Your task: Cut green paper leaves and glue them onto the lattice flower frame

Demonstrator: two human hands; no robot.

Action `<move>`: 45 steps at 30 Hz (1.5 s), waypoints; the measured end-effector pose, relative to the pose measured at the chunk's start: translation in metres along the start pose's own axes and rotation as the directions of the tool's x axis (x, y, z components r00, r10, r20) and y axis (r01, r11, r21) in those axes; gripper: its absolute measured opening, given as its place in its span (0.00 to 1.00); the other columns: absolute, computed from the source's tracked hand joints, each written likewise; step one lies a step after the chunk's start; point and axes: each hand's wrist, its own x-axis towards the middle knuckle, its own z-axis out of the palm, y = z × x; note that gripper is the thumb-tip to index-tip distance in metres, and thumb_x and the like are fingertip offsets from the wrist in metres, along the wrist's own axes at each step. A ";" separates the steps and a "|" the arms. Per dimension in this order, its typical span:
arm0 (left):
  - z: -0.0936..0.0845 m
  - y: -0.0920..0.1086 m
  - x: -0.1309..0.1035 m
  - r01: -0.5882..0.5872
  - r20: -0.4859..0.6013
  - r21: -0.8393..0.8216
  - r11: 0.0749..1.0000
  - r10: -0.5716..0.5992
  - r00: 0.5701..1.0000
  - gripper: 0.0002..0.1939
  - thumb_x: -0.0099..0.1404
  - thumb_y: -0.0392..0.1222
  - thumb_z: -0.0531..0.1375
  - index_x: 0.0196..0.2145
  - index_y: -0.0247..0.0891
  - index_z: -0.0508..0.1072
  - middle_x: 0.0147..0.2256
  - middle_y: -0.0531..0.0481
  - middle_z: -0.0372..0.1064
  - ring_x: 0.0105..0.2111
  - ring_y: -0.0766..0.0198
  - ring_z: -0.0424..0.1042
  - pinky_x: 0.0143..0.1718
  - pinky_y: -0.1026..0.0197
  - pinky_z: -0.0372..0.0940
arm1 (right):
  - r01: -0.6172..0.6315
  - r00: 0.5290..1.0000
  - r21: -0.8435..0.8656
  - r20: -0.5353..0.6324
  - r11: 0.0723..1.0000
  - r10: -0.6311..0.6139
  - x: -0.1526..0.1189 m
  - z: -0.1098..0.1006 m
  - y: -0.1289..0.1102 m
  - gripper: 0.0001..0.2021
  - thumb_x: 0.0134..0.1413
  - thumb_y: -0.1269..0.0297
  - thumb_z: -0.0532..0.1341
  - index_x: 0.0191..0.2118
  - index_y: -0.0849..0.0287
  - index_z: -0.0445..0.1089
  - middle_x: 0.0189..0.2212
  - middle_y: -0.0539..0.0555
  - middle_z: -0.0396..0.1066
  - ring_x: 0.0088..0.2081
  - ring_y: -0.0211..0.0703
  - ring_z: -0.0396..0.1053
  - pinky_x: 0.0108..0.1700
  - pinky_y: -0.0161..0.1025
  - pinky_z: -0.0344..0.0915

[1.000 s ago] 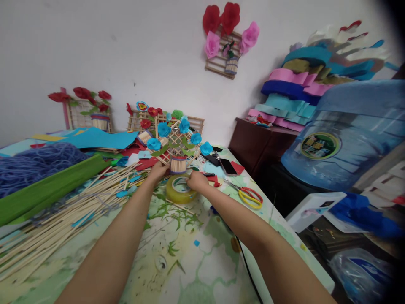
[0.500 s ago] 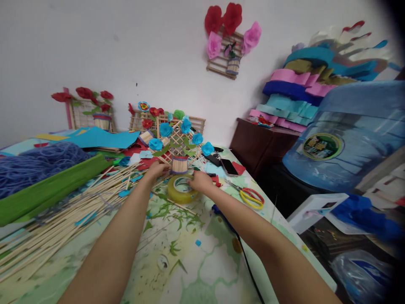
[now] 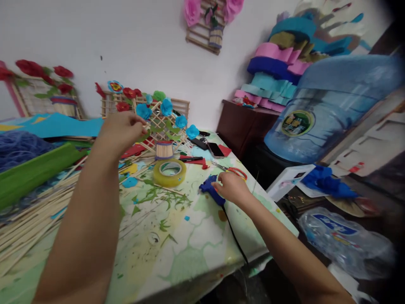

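My left hand [image 3: 118,131] is raised at the left side of a small bamboo-stick lattice [image 3: 157,110] trimmed with blue paper flowers [image 3: 166,107] and green leaves. Its fingertips are pinched together, and whatever lies between them is hidden or too small to name. At the foot of the lattice is a little stick basket [image 3: 164,150] with a purple band. My right hand [image 3: 232,187] has its fingers closed around a blue glue gun [image 3: 209,185], which lies on the table with its black cord trailing down. A roll of clear yellowish tape [image 3: 170,179] lies flat before the basket.
Scissors [image 3: 236,171] lie just behind my right hand, partly covered. A phone [image 3: 215,149] and black pen [image 3: 191,159] lie farther back. Thin sticks [image 3: 41,215] and green crepe paper [image 3: 38,177] cover the left side. A large water bottle [image 3: 319,114] stands at right.
My right hand has left the tape roll and moved right and nearer onto the glue gun. My left hand has risen from beside the basket. The view has turned right and downward.
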 end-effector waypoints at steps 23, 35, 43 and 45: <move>0.110 0.057 -0.197 -0.670 0.737 0.050 0.740 0.426 0.525 0.13 0.63 0.30 0.48 0.38 0.36 0.71 0.37 0.43 0.71 0.37 0.56 0.70 0.36 0.58 0.63 | -0.021 0.958 0.030 -0.286 0.999 0.029 -0.022 0.042 0.050 0.13 0.54 0.57 0.58 0.40 0.61 0.66 0.41 0.61 0.68 0.45 0.51 0.65 0.45 0.42 0.60; 0.108 0.058 -0.199 -0.635 0.735 0.027 0.772 0.415 0.536 0.13 0.64 0.29 0.47 0.39 0.35 0.71 0.38 0.42 0.71 0.38 0.55 0.69 0.39 0.56 0.64 | -0.330 0.912 0.004 -0.255 0.944 0.320 -0.041 0.066 0.136 0.10 0.53 0.60 0.57 0.36 0.62 0.67 0.34 0.62 0.68 0.38 0.52 0.68 0.37 0.42 0.60; 0.109 0.056 -0.199 -0.637 0.724 0.015 0.771 0.431 0.539 0.14 0.63 0.28 0.48 0.40 0.35 0.70 0.39 0.42 0.71 0.38 0.56 0.69 0.39 0.56 0.64 | -0.197 0.916 0.140 -0.327 0.970 0.233 -0.039 0.061 0.125 0.10 0.53 0.59 0.56 0.37 0.60 0.65 0.34 0.58 0.68 0.38 0.49 0.67 0.38 0.40 0.61; 0.109 0.055 -0.200 -0.634 0.721 0.014 0.773 0.432 0.542 0.14 0.63 0.28 0.48 0.40 0.35 0.70 0.38 0.42 0.71 0.38 0.56 0.69 0.39 0.57 0.64 | -0.051 0.936 0.192 -0.332 0.980 0.114 -0.043 0.057 0.114 0.09 0.51 0.60 0.57 0.37 0.59 0.64 0.35 0.58 0.67 0.38 0.48 0.67 0.40 0.41 0.62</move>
